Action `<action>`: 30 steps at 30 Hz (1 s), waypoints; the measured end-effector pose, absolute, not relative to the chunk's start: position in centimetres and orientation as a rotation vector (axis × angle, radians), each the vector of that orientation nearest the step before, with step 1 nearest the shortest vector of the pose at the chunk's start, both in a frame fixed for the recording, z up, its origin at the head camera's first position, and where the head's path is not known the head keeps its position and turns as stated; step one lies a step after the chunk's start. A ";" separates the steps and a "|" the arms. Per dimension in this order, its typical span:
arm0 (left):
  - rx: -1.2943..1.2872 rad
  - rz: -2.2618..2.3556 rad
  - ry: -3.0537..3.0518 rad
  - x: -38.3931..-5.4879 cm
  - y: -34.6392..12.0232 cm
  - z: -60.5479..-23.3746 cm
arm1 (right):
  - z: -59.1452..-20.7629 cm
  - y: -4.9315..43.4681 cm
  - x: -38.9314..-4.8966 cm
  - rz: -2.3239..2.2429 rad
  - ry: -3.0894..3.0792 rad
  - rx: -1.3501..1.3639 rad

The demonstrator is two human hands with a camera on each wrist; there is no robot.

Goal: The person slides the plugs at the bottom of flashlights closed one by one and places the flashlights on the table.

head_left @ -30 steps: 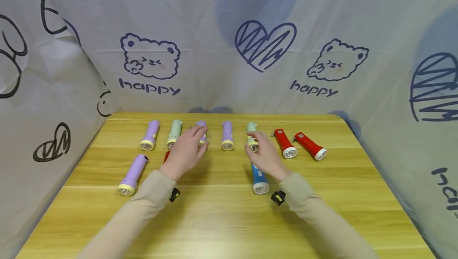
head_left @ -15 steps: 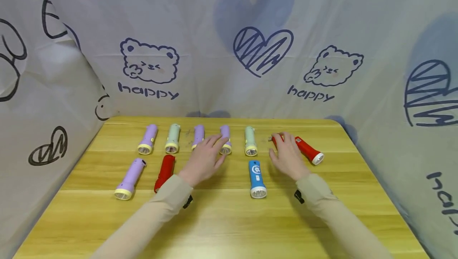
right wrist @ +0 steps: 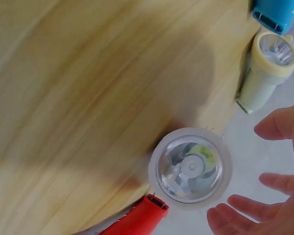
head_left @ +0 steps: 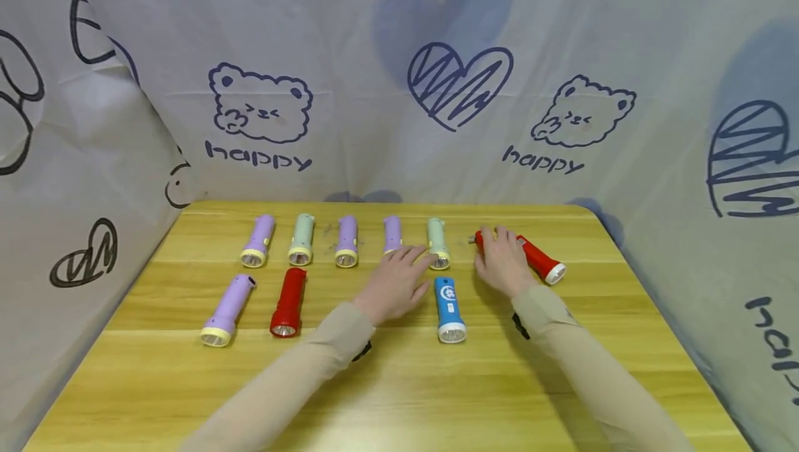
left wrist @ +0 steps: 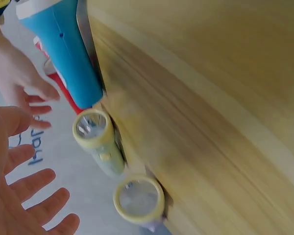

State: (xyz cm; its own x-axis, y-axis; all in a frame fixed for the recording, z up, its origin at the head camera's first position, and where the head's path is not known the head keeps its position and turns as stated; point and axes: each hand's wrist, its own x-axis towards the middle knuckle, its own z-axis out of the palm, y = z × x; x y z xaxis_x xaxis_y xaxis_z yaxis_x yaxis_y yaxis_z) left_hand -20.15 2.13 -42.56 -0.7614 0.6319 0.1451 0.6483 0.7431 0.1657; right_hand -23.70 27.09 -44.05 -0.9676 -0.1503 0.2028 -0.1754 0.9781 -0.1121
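Observation:
My left hand (head_left: 396,285) hovers with its fingers spread, near a green flashlight (head_left: 437,240) and a purple flashlight (head_left: 392,231), whose lens end it hides in the head view. In the left wrist view those fingers (left wrist: 36,183) hold nothing. Over a red flashlight (head_left: 479,238) is my right hand (head_left: 504,261), covering most of it. The right wrist view has this flashlight's white-rimmed lens (right wrist: 191,166) facing the camera, with the loosely bent fingers (right wrist: 250,208) beside it; no grip shows. A second red flashlight (head_left: 538,258) lies just right of that hand. Nearer me is a blue flashlight (head_left: 448,303).
More flashlights lie on the wooden table (head_left: 399,396): purple (head_left: 259,240), green (head_left: 302,238) and purple (head_left: 347,240) in the back row, another purple one (head_left: 228,310) and a red one (head_left: 290,301) nearer me. A printed white cloth (head_left: 362,112) hangs behind and at the sides.
My left hand has moved right, past two purple flashlights, uncovering the red one at left. My right hand has shifted from the green flashlight to the red one. The flashlights stay put.

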 end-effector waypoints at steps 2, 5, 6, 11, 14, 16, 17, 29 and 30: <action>-1.076 -0.299 -2.858 -20.3 2.9 -42.7 | -44.2 27.2 -24.2 0.212 -2.968 0.196; -1.093 -0.243 -2.857 -20.4 3.8 -42.7 | -44.3 27.3 -24.8 0.275 -3.030 0.120; -1.097 -0.226 -2.858 -20.5 4.0 -42.7 | -44.4 27.3 -25.0 0.302 -3.048 0.095; -1.111 -0.185 -2.863 -20.5 5.1 -42.9 | -44.6 27.4 -25.3 0.400 -3.132 -0.029; -1.111 -0.196 -2.865 -20.5 5.7 -43.2 | -44.8 27.4 -25.3 0.409 -3.155 -0.075; -1.105 -0.199 -2.865 -20.4 6.0 -43.5 | -44.9 27.4 -25.2 0.406 -3.151 -0.090; -1.100 -0.199 -2.865 -20.4 6.1 -43.6 | -45.0 27.4 -25.2 0.402 -3.145 -0.094; -1.086 -0.160 -2.883 -20.9 6.4 -44.0 | -45.6 27.6 -25.9 0.390 -3.164 -0.241; -1.086 -0.157 -2.886 -20.9 6.4 -44.0 | -45.7 27.6 -25.9 0.388 -3.164 -0.251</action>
